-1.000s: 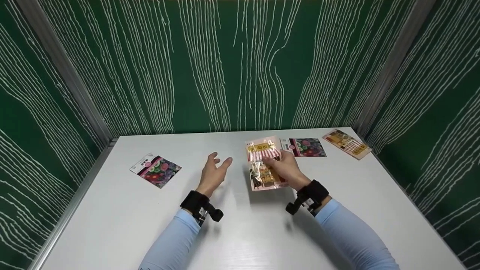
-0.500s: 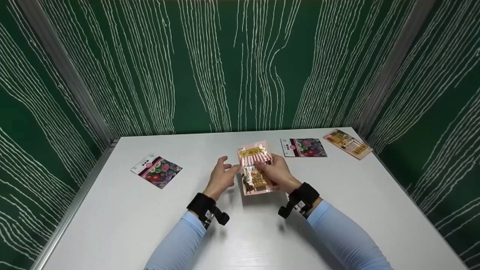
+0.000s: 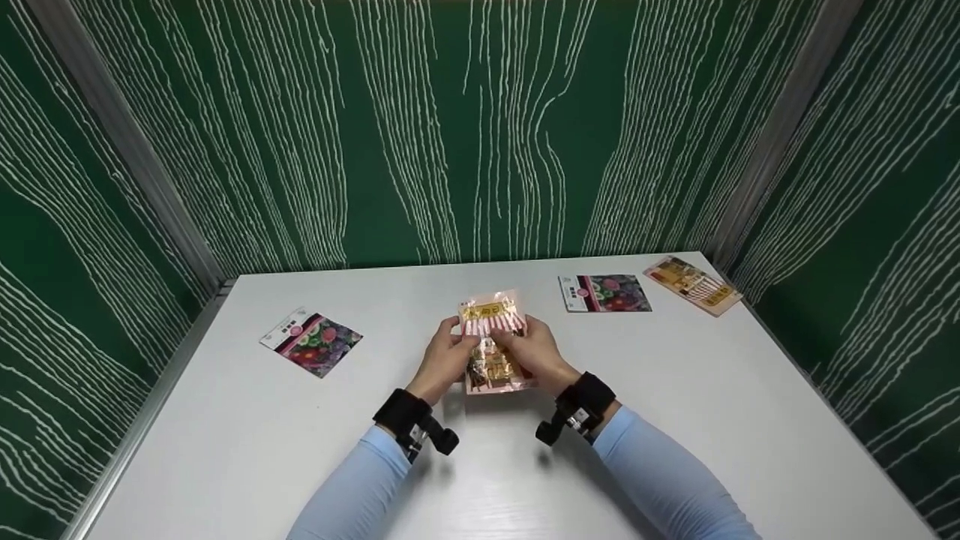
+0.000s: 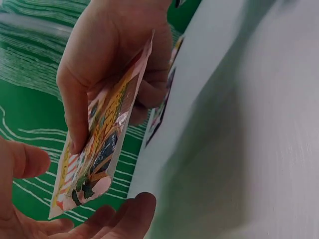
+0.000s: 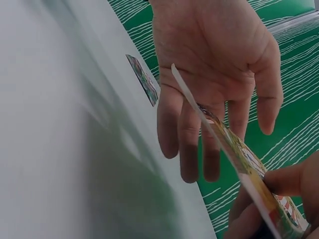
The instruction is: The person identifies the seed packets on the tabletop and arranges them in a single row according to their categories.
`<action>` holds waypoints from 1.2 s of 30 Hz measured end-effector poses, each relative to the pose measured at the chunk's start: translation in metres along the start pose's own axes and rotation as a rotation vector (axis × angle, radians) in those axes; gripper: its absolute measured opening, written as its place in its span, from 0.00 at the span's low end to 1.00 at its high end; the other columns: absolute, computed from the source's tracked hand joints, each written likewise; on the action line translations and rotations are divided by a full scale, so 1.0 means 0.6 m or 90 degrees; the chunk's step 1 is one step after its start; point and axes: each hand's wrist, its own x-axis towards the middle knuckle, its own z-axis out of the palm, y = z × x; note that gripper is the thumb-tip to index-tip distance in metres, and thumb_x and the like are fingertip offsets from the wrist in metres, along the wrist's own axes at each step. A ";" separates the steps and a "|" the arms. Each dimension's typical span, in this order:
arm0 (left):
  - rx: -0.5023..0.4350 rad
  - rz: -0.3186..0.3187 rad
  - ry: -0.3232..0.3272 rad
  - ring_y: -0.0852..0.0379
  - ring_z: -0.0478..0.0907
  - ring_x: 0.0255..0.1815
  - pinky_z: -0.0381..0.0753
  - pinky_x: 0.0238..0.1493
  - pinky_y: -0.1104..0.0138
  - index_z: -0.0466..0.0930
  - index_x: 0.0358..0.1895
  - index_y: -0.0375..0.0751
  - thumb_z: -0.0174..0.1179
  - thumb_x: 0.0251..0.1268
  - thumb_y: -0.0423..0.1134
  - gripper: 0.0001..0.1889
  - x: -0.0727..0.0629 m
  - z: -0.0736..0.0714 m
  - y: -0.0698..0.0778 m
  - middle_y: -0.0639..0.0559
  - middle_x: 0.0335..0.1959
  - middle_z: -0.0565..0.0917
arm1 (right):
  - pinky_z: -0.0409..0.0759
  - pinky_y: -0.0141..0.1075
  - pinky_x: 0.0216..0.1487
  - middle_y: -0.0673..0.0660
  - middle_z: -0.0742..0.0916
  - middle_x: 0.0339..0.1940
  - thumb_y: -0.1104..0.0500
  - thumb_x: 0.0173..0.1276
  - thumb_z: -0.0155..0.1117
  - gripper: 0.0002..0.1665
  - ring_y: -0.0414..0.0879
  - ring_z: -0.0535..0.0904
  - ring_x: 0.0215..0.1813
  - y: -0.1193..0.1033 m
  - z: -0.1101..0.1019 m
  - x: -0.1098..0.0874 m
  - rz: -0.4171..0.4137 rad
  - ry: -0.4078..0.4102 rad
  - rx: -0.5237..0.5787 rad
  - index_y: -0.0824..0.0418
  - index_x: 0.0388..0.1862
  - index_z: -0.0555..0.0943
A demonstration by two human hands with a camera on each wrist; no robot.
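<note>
A glossy pink-and-yellow printed packet (image 3: 492, 309) is held up above the middle of the table, its striped awning picture facing me. My right hand (image 3: 541, 355) grips it along the right side, thumb on the front and fingers behind. On the opposite side is my left hand (image 3: 441, 358), its thumb overlapping the packet's left edge in the head view. Seen from the left wrist, that thumb (image 4: 31, 160) stands apart from the packet's face, with the fingers stretched out beneath it. The right wrist view shows the left palm (image 5: 214, 64) spread behind the packet, fingers nearly straight.
A flower-print packet (image 3: 319, 346) lies on the white table (image 3: 247, 450) at left, and a matching flower packet (image 3: 615, 292) at back right. Beyond that, a second pink-and-yellow packet (image 3: 694, 285) rests near the corner. Green walls (image 3: 517, 150) enclose the back and sides.
My right hand has brought the packet leftward and slightly closer to me, uncovering the flower packet at back right. My left hand has moved right, up to the packet's left edge.
</note>
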 end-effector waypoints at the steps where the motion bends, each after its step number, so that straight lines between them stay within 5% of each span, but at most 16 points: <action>1: 0.004 0.002 -0.001 0.50 0.85 0.52 0.85 0.42 0.65 0.56 0.90 0.37 0.58 0.83 0.44 0.39 -0.001 -0.001 -0.001 0.32 0.67 0.83 | 0.88 0.34 0.41 0.58 0.90 0.46 0.59 0.81 0.71 0.25 0.43 0.88 0.39 0.002 0.003 0.001 0.000 0.000 0.000 0.69 0.70 0.80; 5: 0.011 0.016 -0.005 0.56 0.81 0.39 0.78 0.32 0.70 0.56 0.90 0.36 0.60 0.74 0.35 0.43 -0.003 -0.008 -0.007 0.36 0.57 0.86 | 0.87 0.33 0.41 0.57 0.89 0.47 0.59 0.81 0.71 0.25 0.43 0.86 0.41 0.007 0.014 -0.001 -0.004 0.002 -0.007 0.69 0.69 0.79; 12: 0.030 0.048 -0.015 0.61 0.74 0.26 0.72 0.28 0.71 0.54 0.89 0.33 0.61 0.66 0.28 0.47 -0.011 -0.020 -0.016 0.39 0.48 0.88 | 0.85 0.32 0.42 0.59 0.89 0.48 0.60 0.79 0.72 0.25 0.43 0.85 0.41 0.016 0.028 -0.004 -0.024 0.013 -0.029 0.71 0.68 0.79; 20: 0.077 0.063 -0.023 0.60 0.81 0.32 0.77 0.32 0.71 0.53 0.89 0.31 0.62 0.65 0.27 0.48 -0.017 -0.034 -0.018 0.31 0.55 0.91 | 0.81 0.33 0.35 0.54 0.86 0.39 0.66 0.72 0.69 0.25 0.43 0.82 0.36 0.011 0.038 0.000 0.004 0.001 0.022 0.70 0.66 0.81; 25: 0.110 0.052 -0.023 0.61 0.73 0.25 0.71 0.28 0.69 0.54 0.90 0.33 0.61 0.66 0.26 0.47 -0.019 -0.047 -0.019 0.42 0.43 0.87 | 0.74 0.32 0.23 0.50 0.84 0.28 0.66 0.74 0.66 0.21 0.39 0.77 0.24 0.008 0.032 0.010 0.013 -0.031 0.005 0.71 0.64 0.81; 32: 0.173 0.070 -0.019 0.58 0.72 0.29 0.68 0.32 0.66 0.56 0.89 0.33 0.62 0.65 0.25 0.47 -0.032 -0.066 -0.022 0.49 0.36 0.81 | 0.83 0.33 0.32 0.55 0.91 0.39 0.59 0.77 0.67 0.20 0.41 0.85 0.34 0.002 0.023 0.015 0.012 -0.048 -0.083 0.68 0.62 0.83; 36: 0.210 0.080 -0.025 0.58 0.66 0.28 0.64 0.31 0.64 0.55 0.89 0.33 0.63 0.67 0.25 0.46 -0.042 -0.081 -0.023 0.55 0.28 0.69 | 0.86 0.36 0.33 0.53 0.90 0.36 0.58 0.77 0.67 0.18 0.42 0.85 0.30 0.001 0.027 0.014 0.021 -0.067 -0.082 0.67 0.60 0.83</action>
